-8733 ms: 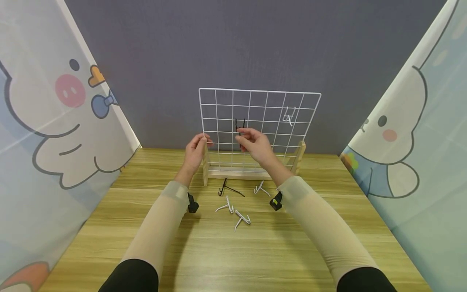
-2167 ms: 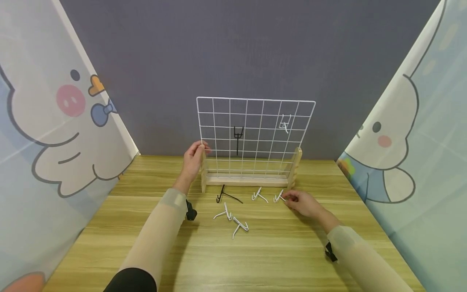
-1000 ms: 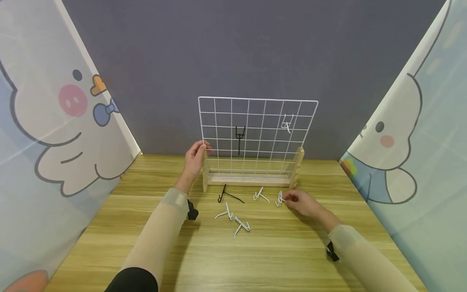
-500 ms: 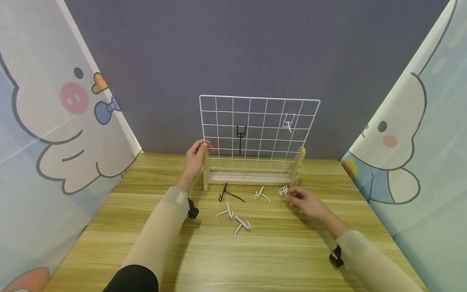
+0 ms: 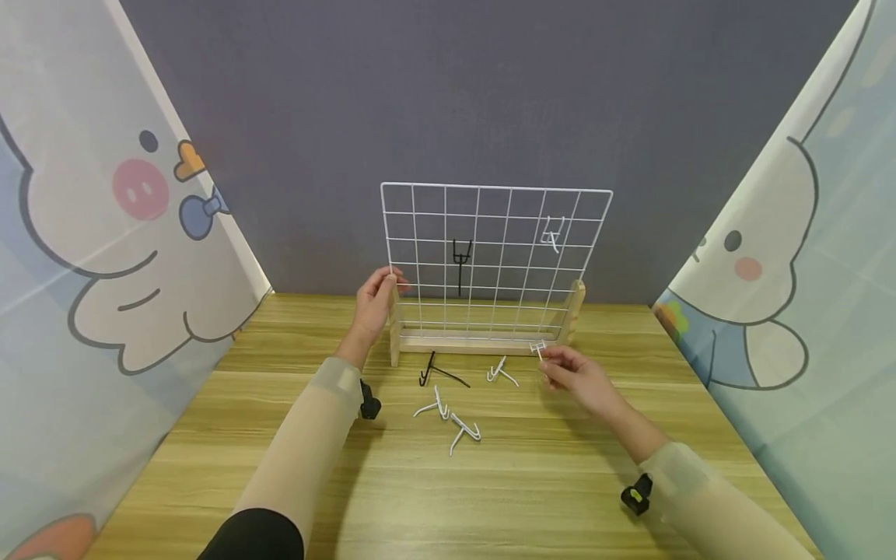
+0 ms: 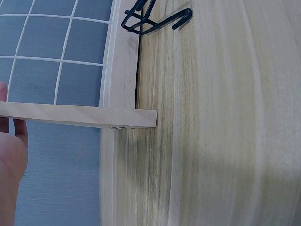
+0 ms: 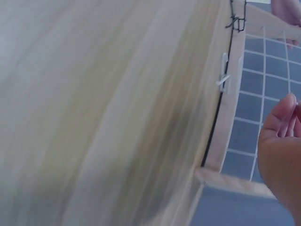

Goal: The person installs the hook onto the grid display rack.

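My left hand point(image 5: 373, 305) grips the left wooden post point(image 5: 394, 330) of a stand that holds up a white wire grid panel point(image 5: 497, 187). In the left wrist view, fingers and thumb lie on both sides of that post point(image 6: 70, 114). Low in front of the stand's right end, my right hand point(image 5: 584, 383) pinches a white wire hook point(image 5: 537, 347) by its prong, its back frame pointing toward the grid. A black hook point(image 5: 460, 258) hangs left of the grid's middle, and a white hook point(image 5: 551, 236) hangs at the upper right. In the right wrist view, the held hook is hidden.
On the wooden table point(image 5: 392, 498), a loose black hook point(image 5: 448, 376) and a white hook point(image 5: 502, 370) lie before the stand. Nearer me lie two more white hooks, one left point(image 5: 439, 403) and one right point(image 5: 464, 429). A grey backdrop point(image 5: 448, 93) rises behind.
Earlier my right hand was at the black hook on the grid. It then moved to the rightmost white hook on the table, picked it up, and turned and raised it slightly. The left hand stayed put.
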### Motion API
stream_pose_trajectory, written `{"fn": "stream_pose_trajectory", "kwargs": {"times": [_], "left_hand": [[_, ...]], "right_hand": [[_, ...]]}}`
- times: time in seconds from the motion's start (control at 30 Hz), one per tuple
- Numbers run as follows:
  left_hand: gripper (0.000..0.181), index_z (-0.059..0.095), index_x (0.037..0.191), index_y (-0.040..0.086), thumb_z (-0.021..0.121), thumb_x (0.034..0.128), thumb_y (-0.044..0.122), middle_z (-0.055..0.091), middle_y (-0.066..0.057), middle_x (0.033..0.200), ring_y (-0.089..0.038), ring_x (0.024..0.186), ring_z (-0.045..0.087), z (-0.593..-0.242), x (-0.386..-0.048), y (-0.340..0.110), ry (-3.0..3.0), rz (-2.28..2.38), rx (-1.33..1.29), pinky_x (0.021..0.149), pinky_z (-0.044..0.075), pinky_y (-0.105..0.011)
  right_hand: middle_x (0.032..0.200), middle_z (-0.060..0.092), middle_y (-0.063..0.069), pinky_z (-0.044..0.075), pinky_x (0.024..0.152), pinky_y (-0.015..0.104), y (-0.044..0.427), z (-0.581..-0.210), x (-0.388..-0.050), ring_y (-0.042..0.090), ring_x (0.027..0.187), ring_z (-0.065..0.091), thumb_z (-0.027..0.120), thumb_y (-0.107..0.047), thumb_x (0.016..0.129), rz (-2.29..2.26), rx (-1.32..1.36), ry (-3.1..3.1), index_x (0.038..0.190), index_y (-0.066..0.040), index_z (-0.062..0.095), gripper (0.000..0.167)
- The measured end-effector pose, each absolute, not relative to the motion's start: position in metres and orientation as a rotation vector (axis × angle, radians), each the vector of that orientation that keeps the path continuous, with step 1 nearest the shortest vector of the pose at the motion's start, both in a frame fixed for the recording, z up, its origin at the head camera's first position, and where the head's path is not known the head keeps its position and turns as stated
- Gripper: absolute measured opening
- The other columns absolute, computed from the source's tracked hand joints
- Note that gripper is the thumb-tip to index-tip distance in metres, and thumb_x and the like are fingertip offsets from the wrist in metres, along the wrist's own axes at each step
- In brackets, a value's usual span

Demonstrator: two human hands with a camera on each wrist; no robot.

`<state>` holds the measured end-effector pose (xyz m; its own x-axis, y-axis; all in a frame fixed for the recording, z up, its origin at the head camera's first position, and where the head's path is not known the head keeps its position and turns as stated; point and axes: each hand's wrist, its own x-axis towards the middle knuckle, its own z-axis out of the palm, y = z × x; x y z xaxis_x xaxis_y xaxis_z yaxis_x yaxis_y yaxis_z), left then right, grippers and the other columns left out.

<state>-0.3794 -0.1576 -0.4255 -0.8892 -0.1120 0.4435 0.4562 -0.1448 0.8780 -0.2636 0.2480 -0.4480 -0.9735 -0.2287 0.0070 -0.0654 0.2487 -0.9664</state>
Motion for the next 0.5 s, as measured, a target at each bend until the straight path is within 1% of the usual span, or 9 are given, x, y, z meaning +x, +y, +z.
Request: {"fn": "stream_pose_trajectory", "kwargs": {"times": [0.1, 0.2, 0.23, 0.27, 0.33, 0.37, 0.4, 0.43, 0.5], "left_hand": [[0.031, 0.058, 0.129, -0.019, 0.051, 0.1156, 0.009, 0.074, -0.020, 0.110, -0.037, 0.107, 0.076, -0.425, -0.379, -0.157, -1.751, -2.092, -0.384, 0.110, 0.061, -0.048], [0.031, 0.058, 0.129, -0.018, 0.051, 0.1159, 0.009, 0.075, -0.012, 0.107, -0.044, 0.110, 0.073, -0.424, -0.378, -0.157, -1.750, -2.095, -0.383, 0.114, 0.058, -0.055], [0.031, 0.058, 0.130, -0.018, 0.051, 0.1159, 0.009, 0.075, -0.009, 0.107, -0.045, 0.111, 0.073, -0.424, -0.378, -0.157, -1.754, -2.094, -0.384, 0.115, 0.056, -0.058], [0.031, 0.059, 0.130, -0.018, 0.051, 0.1160, 0.009, 0.076, -0.006, 0.107, -0.041, 0.111, 0.074, -0.424, -0.377, -0.157, -1.763, -2.092, -0.383, 0.116, 0.055, -0.060], [0.031, 0.059, 0.130, -0.017, 0.051, 0.1160, 0.009, 0.075, -0.008, 0.108, -0.031, 0.108, 0.075, -0.424, -0.377, -0.157, -1.767, -2.091, -0.391, 0.118, 0.052, -0.064], [0.030, 0.060, 0.130, -0.017, 0.050, 0.1160, 0.009, 0.075, -0.009, 0.109, -0.032, 0.108, 0.075, -0.424, -0.377, -0.157, -1.769, -2.088, -0.393, 0.117, 0.053, -0.062], [0.031, 0.060, 0.130, -0.017, 0.050, 0.1161, 0.008, 0.075, -0.008, 0.109, -0.032, 0.108, 0.075, -0.424, -0.377, -0.157, -1.774, -2.082, -0.395, 0.118, 0.052, -0.063], [0.031, 0.060, 0.130, -0.017, 0.050, 0.1162, 0.009, 0.075, -0.010, 0.110, -0.032, 0.108, 0.075, -0.425, -0.377, -0.158, -1.782, -2.075, -0.394, 0.118, 0.053, -0.063], [0.031, 0.060, 0.130, -0.017, 0.050, 0.1164, 0.009, 0.075, -0.018, 0.113, -0.038, 0.111, 0.075, -0.425, -0.377, -0.158, -1.781, -2.067, -0.401, 0.117, 0.053, -0.063]], "right_hand": [[0.116, 0.067, 0.011, 0.065, 0.088, 0.027, 0.241, -0.441, -0.263, 0.013, 0.096, 0.070, 0.065, -0.014, 0.111, -1.870, -0.275, 2.332, 0.149, 0.010, 0.053, 0.046], [0.112, 0.067, 0.006, 0.065, 0.089, 0.027, 0.233, -0.435, -0.261, 0.012, 0.096, 0.070, 0.065, -0.013, 0.111, -1.916, -0.277, 2.300, 0.149, 0.009, 0.053, 0.045], [0.112, 0.067, 0.005, 0.065, 0.089, 0.027, 0.231, -0.433, -0.261, 0.013, 0.096, 0.070, 0.065, -0.013, 0.111, -1.928, -0.286, 2.288, 0.149, 0.010, 0.052, 0.046], [0.111, 0.067, 0.004, 0.065, 0.088, 0.026, 0.229, -0.431, -0.261, 0.013, 0.096, 0.070, 0.065, -0.013, 0.111, -1.938, -0.290, 2.283, 0.150, 0.010, 0.052, 0.047], [0.110, 0.066, 0.003, 0.065, 0.088, 0.025, 0.225, -0.427, -0.261, 0.013, 0.096, 0.070, 0.065, -0.013, 0.111, -1.961, -0.286, 2.265, 0.150, 0.010, 0.051, 0.047], [0.109, 0.066, 0.002, 0.065, 0.088, 0.025, 0.223, -0.426, -0.261, 0.013, 0.096, 0.070, 0.065, -0.013, 0.112, -1.965, -0.286, 2.260, 0.151, 0.011, 0.050, 0.048], [0.109, 0.066, 0.002, 0.065, 0.088, 0.026, 0.222, -0.424, -0.262, 0.013, 0.096, 0.070, 0.064, -0.013, 0.112, -1.963, -0.288, 2.266, 0.152, 0.011, 0.050, 0.049], [0.109, 0.065, 0.002, 0.065, 0.088, 0.025, 0.220, -0.423, -0.263, 0.013, 0.096, 0.070, 0.064, -0.014, 0.112, -1.966, -0.285, 2.266, 0.152, 0.011, 0.049, 0.049], [0.108, 0.065, 0.001, 0.065, 0.088, 0.025, 0.218, -0.420, -0.266, 0.011, 0.095, 0.069, 0.064, -0.014, 0.112, -1.979, -0.279, 2.262, 0.152, 0.010, 0.050, 0.049]]}}
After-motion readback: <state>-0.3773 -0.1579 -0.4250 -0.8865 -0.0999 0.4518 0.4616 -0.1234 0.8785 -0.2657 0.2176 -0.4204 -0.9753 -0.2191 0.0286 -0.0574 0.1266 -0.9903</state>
